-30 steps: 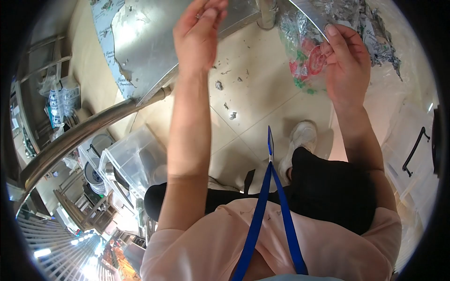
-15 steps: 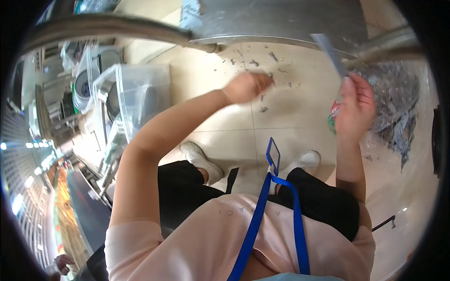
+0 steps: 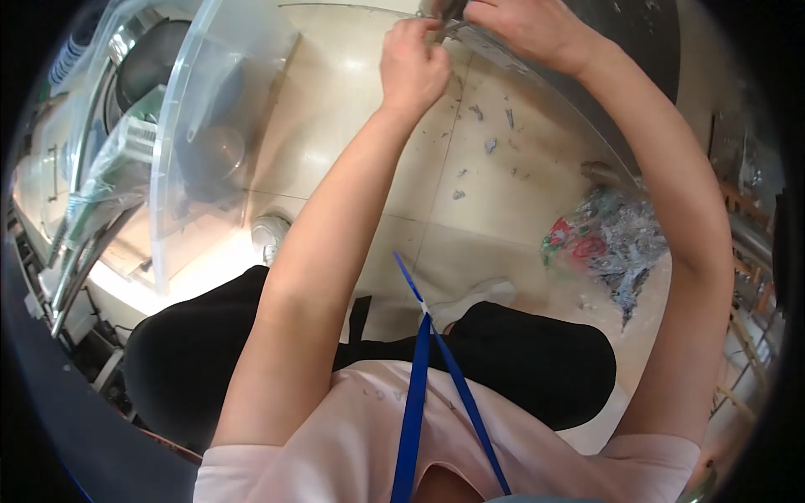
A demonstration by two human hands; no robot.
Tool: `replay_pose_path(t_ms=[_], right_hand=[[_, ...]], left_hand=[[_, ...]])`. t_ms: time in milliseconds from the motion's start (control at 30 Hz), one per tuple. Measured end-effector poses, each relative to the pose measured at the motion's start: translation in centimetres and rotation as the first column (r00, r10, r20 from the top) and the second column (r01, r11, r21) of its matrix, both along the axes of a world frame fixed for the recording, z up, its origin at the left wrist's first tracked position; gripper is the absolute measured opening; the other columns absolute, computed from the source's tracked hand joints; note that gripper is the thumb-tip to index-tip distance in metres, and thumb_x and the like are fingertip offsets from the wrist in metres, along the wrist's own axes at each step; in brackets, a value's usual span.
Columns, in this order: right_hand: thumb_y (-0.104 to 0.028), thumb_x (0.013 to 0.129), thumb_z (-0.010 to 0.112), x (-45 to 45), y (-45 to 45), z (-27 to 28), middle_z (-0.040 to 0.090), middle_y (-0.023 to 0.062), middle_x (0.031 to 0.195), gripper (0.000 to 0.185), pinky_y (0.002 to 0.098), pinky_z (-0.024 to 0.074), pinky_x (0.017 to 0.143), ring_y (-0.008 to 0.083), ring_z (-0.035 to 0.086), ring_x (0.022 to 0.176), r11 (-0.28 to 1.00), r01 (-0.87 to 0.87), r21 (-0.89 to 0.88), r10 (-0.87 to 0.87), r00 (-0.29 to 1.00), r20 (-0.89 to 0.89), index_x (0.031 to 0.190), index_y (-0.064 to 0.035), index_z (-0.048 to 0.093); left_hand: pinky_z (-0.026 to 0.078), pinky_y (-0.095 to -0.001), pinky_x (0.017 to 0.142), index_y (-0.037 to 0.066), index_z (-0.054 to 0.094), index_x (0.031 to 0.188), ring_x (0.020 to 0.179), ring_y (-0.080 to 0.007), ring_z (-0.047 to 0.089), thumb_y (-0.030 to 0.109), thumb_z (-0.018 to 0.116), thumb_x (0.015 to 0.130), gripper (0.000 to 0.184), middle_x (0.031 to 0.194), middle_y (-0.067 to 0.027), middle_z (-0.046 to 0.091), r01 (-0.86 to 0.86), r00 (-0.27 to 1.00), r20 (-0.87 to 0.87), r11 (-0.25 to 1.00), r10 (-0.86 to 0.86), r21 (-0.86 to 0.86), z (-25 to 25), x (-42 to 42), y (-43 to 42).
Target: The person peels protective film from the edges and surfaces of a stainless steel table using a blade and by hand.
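Observation:
My left hand (image 3: 412, 69) is closed at the top of the view, its fingers curled near the edge of a metal surface. Close beside it, my right hand (image 3: 537, 32) has its fingertips pinched together. Between the two hands is a small dark grey, blurred thing (image 3: 444, 12), cut off by the top of the view; its kind cannot be made out. Which hand grips it is also unclear. Below the hands, grey scraps (image 3: 490, 146) lie scattered on the tiled floor (image 3: 386, 172).
A clear plastic bag (image 3: 616, 243) full of grey scraps lies on the floor at right. On the left stands a clear plastic bin (image 3: 172, 134), with a dark pan (image 3: 151, 63) by it. A dark metal surface (image 3: 625, 59) spans the upper right.
Both hands have moved up and come together at the metal edge. The pale flat strip that my right hand held upright no longer shows clearly. My view has shifted.

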State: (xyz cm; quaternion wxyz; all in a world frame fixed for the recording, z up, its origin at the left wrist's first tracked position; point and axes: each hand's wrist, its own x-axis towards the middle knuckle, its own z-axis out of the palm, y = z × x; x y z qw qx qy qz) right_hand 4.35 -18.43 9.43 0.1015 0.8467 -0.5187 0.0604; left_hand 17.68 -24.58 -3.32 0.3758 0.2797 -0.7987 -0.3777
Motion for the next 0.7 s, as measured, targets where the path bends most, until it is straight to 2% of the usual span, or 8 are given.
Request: replay_pose_path(t_ms=[67, 167, 233, 267, 367, 467, 567, 700], right_hand=[[-0.013, 0.069, 0.05, 0.0, -1.1, 0.6, 0.047, 0.0078, 0.067, 0.008, 0.0336, 0.044, 0.054, 0.024, 0.052, 0.062, 0.997, -0.028, 0.076, 0.034, 0.996, -0.083, 0.067, -0.0057, 0.048], [-0.012, 0.068, 0.05, 0.8, -1.7, 1.3, 0.046, 0.0074, 0.067, 0.007, 0.0327, 0.0431, 0.05, 0.0229, 0.052, 0.059, 0.991, -0.092, 0.095, 0.102, 0.988, -0.113, 0.067, -0.0058, 0.046], [-0.011, 0.067, 0.05, 0.9, -1.8, 0.8, 0.045, 0.0072, 0.067, 0.006, 0.0322, 0.0426, 0.05, 0.0223, 0.051, 0.058, 0.99, -0.069, 0.126, 0.092, 0.978, -0.185, 0.067, -0.0058, 0.046], [-0.01, 0.067, 0.05, 0.9, -1.8, 0.6, 0.045, 0.0071, 0.066, 0.006, 0.0319, 0.0423, 0.049, 0.0219, 0.05, 0.057, 0.99, -0.054, 0.131, 0.082, 0.973, -0.217, 0.067, -0.0058, 0.046], [-0.01, 0.066, 0.051, 0.8, -1.9, 0.2, 0.044, 0.0069, 0.066, 0.007, 0.031, 0.0418, 0.049, 0.0207, 0.049, 0.056, 0.991, -0.081, 0.103, 0.101, 0.972, -0.213, 0.067, -0.006, 0.045], [-0.011, 0.066, 0.051, 0.4, -1.9, -0.4, 0.043, 0.0068, 0.065, 0.01, 0.0304, 0.0416, 0.048, 0.0203, 0.049, 0.056, 0.99, -0.126, 0.063, 0.135, 0.975, -0.176, 0.065, -0.0065, 0.043], [-0.012, 0.065, 0.052, 0.5, -2.1, -0.2, 0.042, 0.0069, 0.065, 0.011, 0.0305, 0.0413, 0.048, 0.0201, 0.049, 0.056, 0.985, -0.105, 0.136, 0.129, 0.975, -0.181, 0.064, -0.0068, 0.041], [-0.012, 0.065, 0.052, 0.5, -2.2, -0.7, 0.043, 0.0064, 0.064, 0.01, 0.0314, 0.0422, 0.047, 0.0202, 0.05, 0.055, 0.99, -0.063, 0.126, 0.083, 0.984, -0.158, 0.064, -0.0071, 0.043]], left_hand=[[0.044, -0.0326, 0.066, 0.003, 0.058, 0.091, 0.078, -0.0261, 0.054, 0.009, 0.052, 0.071, 0.021, 0.085, -0.0106, 0.057, -0.056, 0.998, 0.001, 0.998, 0.056, -0.034, -1.0, -0.5, 0.1], [0.043, -0.0378, 0.069, 0.008, 0.059, 0.083, 0.077, -0.0279, 0.053, 0.01, 0.052, 0.07, 0.015, 0.073, -0.0097, 0.057, -0.043, 0.999, 0.017, 0.99, 0.041, 0.137, -1.0, -0.9, 0.1], [0.042, -0.0401, 0.07, 0.005, 0.057, 0.088, 0.079, -0.0331, 0.053, 0.015, 0.053, 0.074, 0.017, 0.081, -0.0161, 0.057, -0.008, 1.0, 0.021, 0.991, 0.005, 0.131, -1.0, -0.8, -0.5], [0.042, -0.0412, 0.07, 0.003, 0.056, 0.09, 0.081, -0.0357, 0.052, 0.017, 0.053, 0.076, 0.02, 0.085, -0.0193, 0.056, 0.014, 0.999, 0.028, 0.993, -0.018, 0.12, -1.0, -0.6, -0.7], [0.042, -0.0419, 0.06, 0.005, 0.055, 0.077, 0.067, -0.0345, 0.052, 0.014, 0.052, 0.076, 0.009, 0.07, -0.0163, 0.054, -0.029, 1.0, 0.002, 0.999, 0.029, -0.022, -1.0, -0.8, -1.1], [0.041, -0.042, 0.058, 0.005, 0.052, 0.073, 0.066, -0.0339, 0.051, 0.011, 0.051, 0.075, 0.006, 0.068, -0.016, 0.052, -0.074, 0.997, 0.004, 0.989, 0.075, -0.13, -1.1, -1.1, -0.8], [0.041, -0.0419, 0.057, 0.004, 0.049, 0.072, 0.064, -0.0336, 0.049, 0.009, 0.051, 0.074, 0.005, 0.066, -0.0155, 0.05, -0.037, 0.997, -0.075, 0.985, 0.025, -0.168, -1.1, -0.9, -0.9], [0.041, -0.0416, 0.055, 0.004, 0.049, 0.073, 0.063, -0.0337, 0.05, 0.008, 0.05, 0.073, 0.004, 0.067, -0.0153, 0.05, -0.044, 0.995, -0.096, 0.98, 0.026, -0.195, -1.8, -1.4, -0.8]])
